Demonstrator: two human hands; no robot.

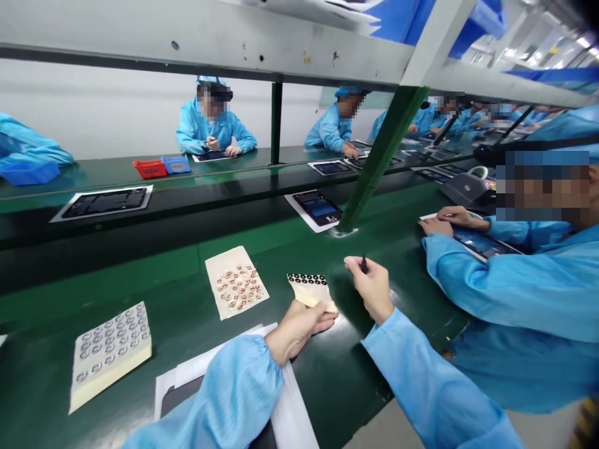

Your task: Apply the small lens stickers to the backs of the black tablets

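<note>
**Cream sticker sheet (311,294) pinned at the centre of the green bench (178,299)**

A row of black rings runs along the sheet's far edge. The left hand (299,330) lies across its near corner, fingers (325,319) together; whether the thumb grips from below is hidden. The right hand (370,290) sits just beside it, fingers closed on a small dark tool (364,264). A flat left hand and a low, steady tool should best keep so thin a sheet from curling.

The tool's tip is hidden, so its kind is hard to tell. The tablet (180,393) under the left sleeve (224,393) is cut off by the lower frame edge. The rings on the nearby sheet (236,282) and the grey-ringed sheet (110,352) are too small to read.
</note>
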